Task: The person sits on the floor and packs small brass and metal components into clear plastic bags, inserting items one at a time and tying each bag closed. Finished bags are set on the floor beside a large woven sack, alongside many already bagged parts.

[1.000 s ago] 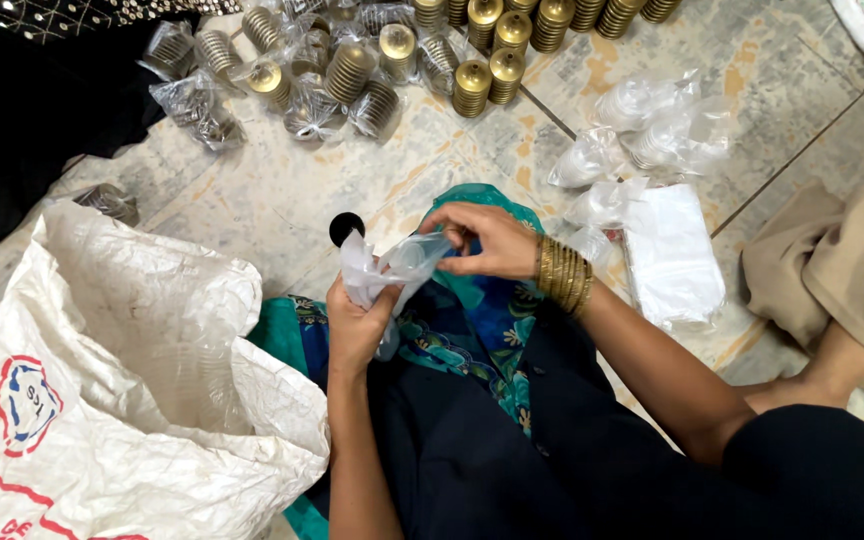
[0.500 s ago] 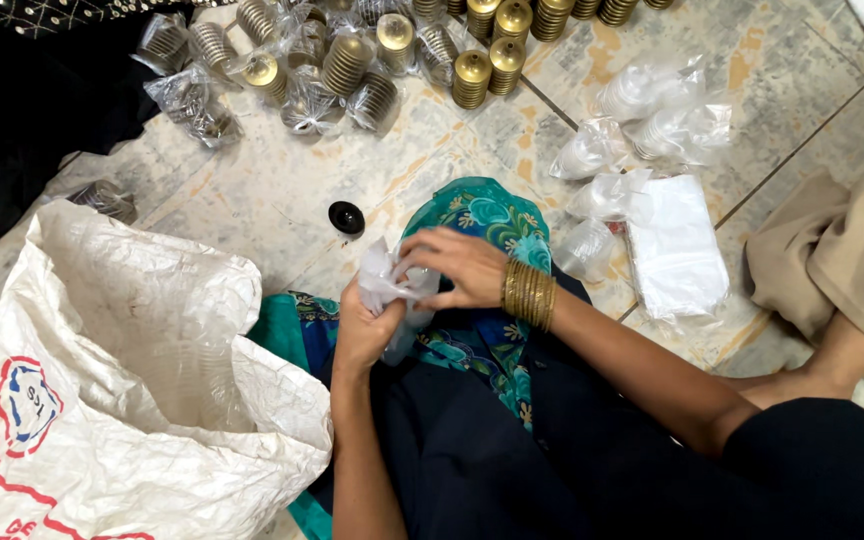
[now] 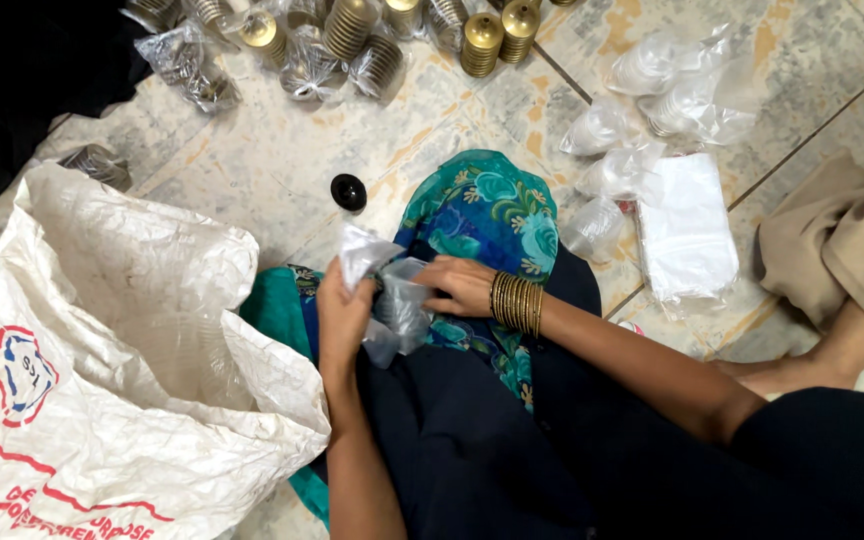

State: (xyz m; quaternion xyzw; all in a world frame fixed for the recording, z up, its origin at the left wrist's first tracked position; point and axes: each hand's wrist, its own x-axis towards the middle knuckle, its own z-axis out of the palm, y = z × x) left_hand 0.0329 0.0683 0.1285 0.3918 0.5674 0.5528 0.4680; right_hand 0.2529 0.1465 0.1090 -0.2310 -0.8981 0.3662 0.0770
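Observation:
My left hand (image 3: pixel 344 318) grips the upper edge of a small clear plastic bag (image 3: pixel 392 300) held over my lap. My right hand (image 3: pixel 460 283), with gold bangles (image 3: pixel 518 302) on its wrist, reaches into the bag's mouth from the right; its fingertips are hidden by the plastic. What is inside the bag cannot be made out. A teal and blue floral cloth (image 3: pixel 497 215) lies over my knee beneath both hands.
A large white woven sack (image 3: pixel 122 370) stands open at the left. Stacks of gold bangles (image 3: pixel 352 30), some in clear bags, lie at the top. More clear bags (image 3: pixel 652 110) and a white packet (image 3: pixel 687 225) sit at the right. A black round cap (image 3: pixel 348 191) rests on the tiled floor. Another person's leg (image 3: pixel 832 250) is at far right.
Both hands with the clear bag came down toward my lap, and my right hand moved from the bag's outside into its mouth.

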